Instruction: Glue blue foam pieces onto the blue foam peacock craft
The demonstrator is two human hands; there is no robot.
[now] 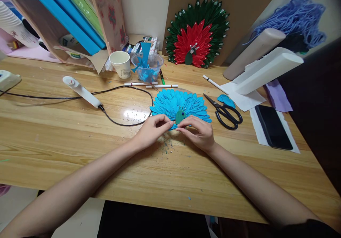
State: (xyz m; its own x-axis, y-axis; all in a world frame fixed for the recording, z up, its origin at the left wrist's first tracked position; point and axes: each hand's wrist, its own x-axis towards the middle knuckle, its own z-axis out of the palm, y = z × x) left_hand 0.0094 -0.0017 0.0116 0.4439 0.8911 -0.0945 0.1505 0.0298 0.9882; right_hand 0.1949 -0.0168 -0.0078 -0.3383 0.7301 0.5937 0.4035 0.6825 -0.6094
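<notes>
A blue paper peacock (170, 103) with layered, petal-like feathers and a green head (180, 116) lies flat on the wooden table. At its near edge, both my hands meet over a small blue paper piece (173, 126). My left hand (153, 129) pinches the piece's left end between thumb and forefinger. From the other side, my right hand (199, 131) pinches its right end. Whether the piece is joined to the peacock cannot be made out. Black-handled scissors (226, 113) rest to the right, beside a blue paper scrap (226, 100).
A white corded tool (82, 93) lies left, its black cable (114, 123) looping toward the peacock. Behind stand a paper cup (120, 64), a plastic bowl (156, 64) of blue scraps and a red-green peacock (195, 35). A phone (274, 126) and paper rolls (269, 74) are right.
</notes>
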